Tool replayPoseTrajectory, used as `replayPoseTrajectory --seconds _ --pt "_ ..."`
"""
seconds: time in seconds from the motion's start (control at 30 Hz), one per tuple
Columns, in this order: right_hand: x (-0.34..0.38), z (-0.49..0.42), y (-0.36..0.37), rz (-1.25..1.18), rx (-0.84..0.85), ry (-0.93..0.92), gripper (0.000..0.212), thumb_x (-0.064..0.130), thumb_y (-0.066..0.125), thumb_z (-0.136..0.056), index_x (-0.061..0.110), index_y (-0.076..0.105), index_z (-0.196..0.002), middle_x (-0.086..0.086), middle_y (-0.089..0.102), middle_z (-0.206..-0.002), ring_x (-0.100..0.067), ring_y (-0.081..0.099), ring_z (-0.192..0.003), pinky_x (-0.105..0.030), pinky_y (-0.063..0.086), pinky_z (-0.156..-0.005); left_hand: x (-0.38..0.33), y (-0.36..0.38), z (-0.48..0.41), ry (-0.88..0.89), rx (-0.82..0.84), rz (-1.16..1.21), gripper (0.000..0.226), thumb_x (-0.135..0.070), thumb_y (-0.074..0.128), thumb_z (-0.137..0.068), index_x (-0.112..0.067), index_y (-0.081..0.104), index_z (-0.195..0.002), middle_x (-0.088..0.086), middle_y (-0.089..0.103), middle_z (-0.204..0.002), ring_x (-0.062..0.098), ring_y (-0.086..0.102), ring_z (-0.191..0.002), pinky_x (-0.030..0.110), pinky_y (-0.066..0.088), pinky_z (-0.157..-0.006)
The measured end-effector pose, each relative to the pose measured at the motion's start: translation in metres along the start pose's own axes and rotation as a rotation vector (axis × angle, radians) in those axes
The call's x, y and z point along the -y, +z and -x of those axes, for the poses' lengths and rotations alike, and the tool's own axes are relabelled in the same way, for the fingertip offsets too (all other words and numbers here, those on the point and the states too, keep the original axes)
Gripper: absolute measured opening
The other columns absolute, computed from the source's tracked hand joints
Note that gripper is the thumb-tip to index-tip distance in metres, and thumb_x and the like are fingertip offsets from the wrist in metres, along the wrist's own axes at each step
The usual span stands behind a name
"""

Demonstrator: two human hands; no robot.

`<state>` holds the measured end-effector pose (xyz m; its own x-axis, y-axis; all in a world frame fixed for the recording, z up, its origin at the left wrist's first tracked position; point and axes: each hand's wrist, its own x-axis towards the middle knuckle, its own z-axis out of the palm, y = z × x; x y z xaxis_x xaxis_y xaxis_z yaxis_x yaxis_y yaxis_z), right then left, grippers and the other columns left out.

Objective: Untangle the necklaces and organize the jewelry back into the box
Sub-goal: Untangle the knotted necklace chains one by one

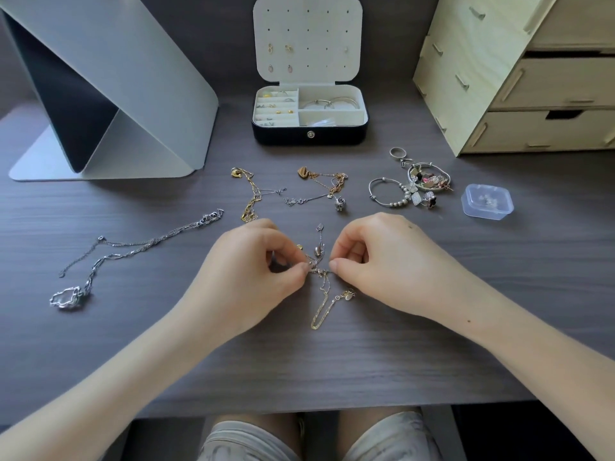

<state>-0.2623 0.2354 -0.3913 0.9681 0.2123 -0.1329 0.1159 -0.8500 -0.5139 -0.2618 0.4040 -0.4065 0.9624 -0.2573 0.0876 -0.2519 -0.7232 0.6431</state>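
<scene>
head | left hand (256,264), right hand (372,257) | both pinch tangled chains (319,264)

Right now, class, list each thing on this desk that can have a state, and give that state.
left hand: pinching the tangle
right hand: pinching the tangle
tangled chains: knotted, held between the two
jewelry box: lid open, standing upright
silver necklace: laid out loose on the desk
clear plastic case: lid shut
bangles and charms: heaped outside the box
</scene>
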Motion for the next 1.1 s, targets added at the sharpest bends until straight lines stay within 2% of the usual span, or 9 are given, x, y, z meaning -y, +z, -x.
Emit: replayPoseTrajectory --seconds 0.23,0.33,0.43,0.53,0.73,0.87,0.9,1.0,1.1 --pt "0.002 -0.003 0.002 0.032 -0.030 -0.015 0.010 0.028 0.061 -0.083 0.030 0.059 -0.075 0.014 0.053 -0.065 -0.010 0.054 -0.077 -0.025 0.044 -0.072 0.005 0.001 0.004 0.038 0.008 -0.026 0.027 -0.020 0.072 -0.072 -0.039 0.057 -0.058 -0.011 0.050 -0.065 0.000 0.048 -0.069 0.008 0.033 -0.060" --pt "0.001 -0.006 0.002 0.043 -0.081 -0.062 0.006 0.027 0.060 -0.086 0.031 0.060 -0.090 0.014 0.051 -0.066 -0.007 0.047 -0.071 -0.025 0.035 -0.069 0.009 -0.003 0.001 0.039 -0.025 -0.007 0.031 -0.019 0.073 -0.073 -0.039 0.055 -0.058 -0.011 0.049 -0.066 0.002 0.047 -0.067 0.009 0.033 -0.059" --pt "0.000 -0.012 0.001 0.067 -0.055 -0.161 0.019 0.026 0.063 -0.086 0.034 0.061 -0.103 0.013 0.047 -0.066 0.000 0.038 -0.059 -0.026 0.030 -0.067 0.013 -0.007 -0.004 0.053 -0.061 -0.063 0.014 -0.023 0.072 -0.077 -0.033 0.063 -0.073 -0.011 0.048 -0.073 0.006 0.047 -0.069 0.013 0.032 -0.061" --pt "0.001 -0.018 0.000 0.104 -0.018 -0.219 0.009 0.026 0.065 -0.084 0.031 0.064 -0.092 0.013 0.046 -0.067 0.003 0.037 -0.061 -0.025 0.027 -0.066 0.014 -0.008 -0.012 0.090 -0.039 -0.179 0.016 -0.025 0.072 -0.079 -0.025 0.068 -0.094 -0.007 0.048 -0.083 0.015 0.047 -0.078 0.024 0.028 -0.067" --pt "-0.003 -0.023 -0.009 0.014 0.024 -0.260 0.014 0.023 0.067 -0.083 0.027 0.055 -0.079 0.017 0.049 -0.072 0.001 0.046 -0.067 -0.012 0.033 -0.063 0.013 -0.010 -0.024 0.213 0.123 -0.225 0.005 -0.016 0.066 -0.085 -0.015 0.060 -0.085 -0.005 0.042 -0.083 0.018 0.044 -0.082 0.025 0.026 -0.067" --pt "-0.007 -0.025 -0.016 -0.148 0.030 -0.270 0.010 0.016 0.068 -0.083 0.022 0.060 -0.081 0.018 0.055 -0.072 0.006 0.050 -0.068 -0.011 0.037 -0.064 0.012 -0.015 -0.029 0.058 0.180 0.006 0.012 -0.018 0.061 -0.089 -0.020 0.052 -0.080 -0.012 0.055 -0.079 -0.007 0.050 -0.070 0.009 0.037 -0.066" --pt "-0.007 -0.026 -0.018 -0.180 0.032 -0.274 0.010 0.016 0.068 -0.084 0.022 0.061 -0.081 0.017 0.057 -0.073 0.005 0.052 -0.070 -0.013 0.039 -0.065 0.011 -0.017 -0.030 0.009 0.199 0.109 0.011 -0.018 0.060 -0.089 -0.019 0.053 -0.081 -0.009 0.062 -0.082 -0.006 0.054 -0.072 0.010 0.041 -0.070" --pt "-0.009 -0.028 -0.019 -0.260 0.052 -0.278 0.009 0.015 0.065 -0.085 0.022 0.061 -0.083 0.011 0.064 -0.080 -0.007 0.058 -0.076 -0.027 0.047 -0.072 0.009 -0.020 -0.032 -0.108 0.234 0.454 0.012 -0.007 0.056 -0.091 -0.014 0.052 -0.082 0.007 0.072 -0.088 0.017 0.065 -0.080 0.035 0.053 -0.083" --pt "-0.010 -0.029 -0.017 -0.336 0.069 -0.278 0.006 0.012 0.063 -0.087 0.017 0.062 -0.086 0.005 0.066 -0.082 -0.009 0.059 -0.075 -0.035 0.048 -0.074 0.008 -0.020 -0.033 -0.165 0.242 0.598 0.014 -0.001 0.050 -0.093 -0.009 0.048 -0.082 0.010 0.072 -0.082 0.018 0.067 -0.074 0.031 0.056 -0.074"
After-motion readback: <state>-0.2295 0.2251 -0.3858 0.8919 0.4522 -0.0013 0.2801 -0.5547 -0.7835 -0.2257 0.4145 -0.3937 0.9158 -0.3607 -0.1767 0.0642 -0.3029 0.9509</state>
